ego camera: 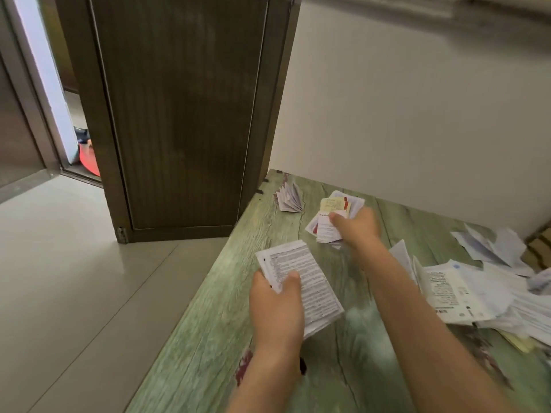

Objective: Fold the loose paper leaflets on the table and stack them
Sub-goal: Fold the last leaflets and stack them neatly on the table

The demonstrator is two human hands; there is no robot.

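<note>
Head view. Holds, in the left hand [275, 308] at lower centre, a folded leaflet [304, 281] of dense black print. Thumb pressed on its top face, fingers curled beneath, the paper slanting from upper left to lower right over the table [208, 338].

Reaches with the right hand [356, 226] up the middle of the frame to a small stack [326, 231] of folded papers. Thumb laid on the top sheet, fingers wrapped round the far edge and mostly hidden, so pinching the stack. Blurred; cannot tell whether lifted or resting on the wood. At the stack's upper end, a yellowish slip [334, 204] with red marks.

Toward the table's upper-left corner, near the stack but apart from it: a fanned leaflet [289, 199], pleats spread open, lying alone.

At the right of the frame: a loose pile [465, 290] of unfolded white sheets, overlapping at all angles, just beside the right forearm. Above it at the far right edge, a brown-and-yellow striped thing [539, 245], cut off and not identifiable.

Table green and wood-grained, with dark reddish flecks.

Upper left and centre: a dark brown door [185, 114] standing open, its foot just beside the table's corner. Pale tiled floor [74, 263] at left. A red object [89, 163] low in the gap behind the door. Plain white wall [417, 114] behind the table.
</note>
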